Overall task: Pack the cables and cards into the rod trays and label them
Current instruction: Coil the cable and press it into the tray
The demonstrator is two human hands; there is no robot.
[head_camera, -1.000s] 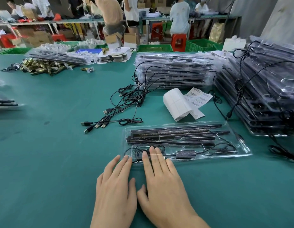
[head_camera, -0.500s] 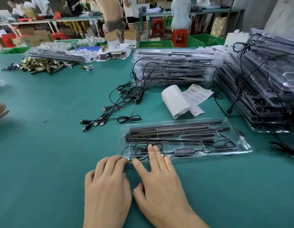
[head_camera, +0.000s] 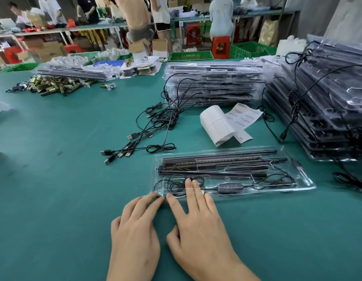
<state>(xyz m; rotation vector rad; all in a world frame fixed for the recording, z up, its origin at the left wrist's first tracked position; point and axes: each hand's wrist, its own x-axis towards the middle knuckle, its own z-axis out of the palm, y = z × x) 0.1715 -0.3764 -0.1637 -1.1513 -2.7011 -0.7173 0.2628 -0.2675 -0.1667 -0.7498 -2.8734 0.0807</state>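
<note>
Two hands work one clear tray [head_camera: 305,186] in the single head view. The right hand [head_camera: 200,226] lies flat, and its straight fingers [head_camera: 190,186] press on the tray's near compartment, directly over a coiled cable [head_camera: 176,187]; it grips nothing. The left hand [head_camera: 135,230] rests just beside it with fingers loosely extended. Their tips [head_camera: 154,196] touch the tray's near left corner and likewise hold nothing. Beyond the right fingertips the black rods [head_camera: 216,162] lie in their slots, and to the right of those fingertips the cable's inline controller [head_camera: 229,187] sits in the near compartment.

We judge the step in hand to be seating the cable or pressing the cover shut; we cannot tell which, nor whether a card is inside. The next move, in our judgement, calls for a label. The roll of labels [head_camera: 216,124] lies well beyond the fingertips, past the tray, with a barcode sheet [head_camera: 245,114] touching it.

Left of the roll, loose USB cables [head_camera: 147,134] sprawl on the green table [head_camera: 54,179], trailing from a stack of filled trays [head_camera: 212,84] farther back. A taller stack [head_camera: 328,102] stands far to the right of the fingers, and its dangling cables near the tray's right end could snag. A pile of brass fittings [head_camera: 52,86] lies far to the left.
</note>
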